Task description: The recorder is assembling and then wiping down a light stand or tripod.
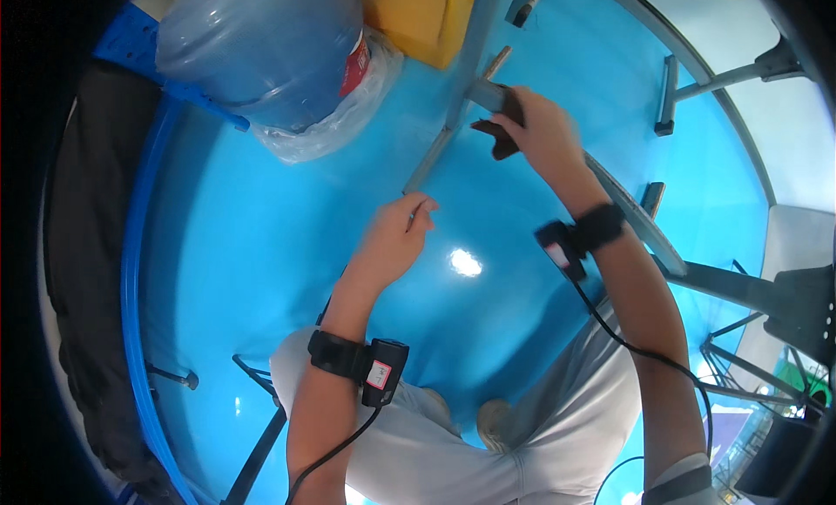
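My right hand [550, 139] is wrapped round a dark brown cloth [502, 143]. It presses the cloth against a grey metal table frame [486, 94], and part of the cloth hangs below the fingers. Lower and to the left, my left hand [390, 239] is closed, its fingers curled together. It sits beside the near end of the frame's foot bar [427, 163]; whether it touches the bar, or what lies in the fingers, I cannot make out. Both wrists carry black strapped devices with cables.
A big blue water jug [261, 57] in clear plastic wrap stands at the upper left, beside a yellow box [416, 19]. Blue rack edging [135, 270] runs down the left. A grey crossbar [634, 211] extends to the right. The floor [261, 209] is glossy blue.
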A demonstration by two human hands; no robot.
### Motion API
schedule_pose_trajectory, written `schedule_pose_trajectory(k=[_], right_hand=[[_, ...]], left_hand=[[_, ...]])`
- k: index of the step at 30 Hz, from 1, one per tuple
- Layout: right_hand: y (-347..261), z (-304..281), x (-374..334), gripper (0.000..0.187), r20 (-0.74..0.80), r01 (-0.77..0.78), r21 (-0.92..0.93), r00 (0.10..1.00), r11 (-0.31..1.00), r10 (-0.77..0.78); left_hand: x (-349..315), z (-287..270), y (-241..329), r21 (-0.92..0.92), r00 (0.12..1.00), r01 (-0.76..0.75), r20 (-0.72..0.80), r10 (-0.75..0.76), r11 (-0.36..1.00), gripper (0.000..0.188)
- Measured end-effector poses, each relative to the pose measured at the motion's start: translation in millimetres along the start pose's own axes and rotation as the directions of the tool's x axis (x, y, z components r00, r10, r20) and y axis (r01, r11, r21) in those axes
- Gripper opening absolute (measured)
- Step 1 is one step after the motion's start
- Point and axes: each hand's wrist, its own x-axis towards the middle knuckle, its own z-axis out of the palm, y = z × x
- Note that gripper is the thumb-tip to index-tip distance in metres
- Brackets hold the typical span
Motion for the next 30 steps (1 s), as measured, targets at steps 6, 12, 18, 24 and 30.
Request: schedule_pose_trajectory(k=[6,12,18,24,30], right_hand=[[17,-20,-20,0.036,-0.045,-0.01,-0.028,0.999,1.0,0.009],[16,2,-18,0.04,-0.188,0.054,-0.147,0.979,0.988,-0.082],[19,-4,-14,0.043,-0.091,0.029,-0.218,0.995,0.975,-0.05],[29,-7,-14,0.037,-0.056,0.135,-0.177,0.988,0.975,-0.147],[26,-13,-13,0.03,-0.027,0.146,0.027,0.989,0.989,-0.145]], left_hand=[[17,1,-24,0.068,0.995,0.086,-0.054,-0.082,0.994,0.026],[69,5,-99,0.13,0.984,0.089,-0.165,-0.067,0.988,0.023],[68,-28,-94,0.118,0.998,0.064,0.007,-0.065,0.991,0.026],[100,-65,-50,0.087,0.962,0.183,0.191,-0.196,0.979,0.029],[114,-75,-35,0.232,0.88,0.176,0.398,-0.258,0.957,0.032]])
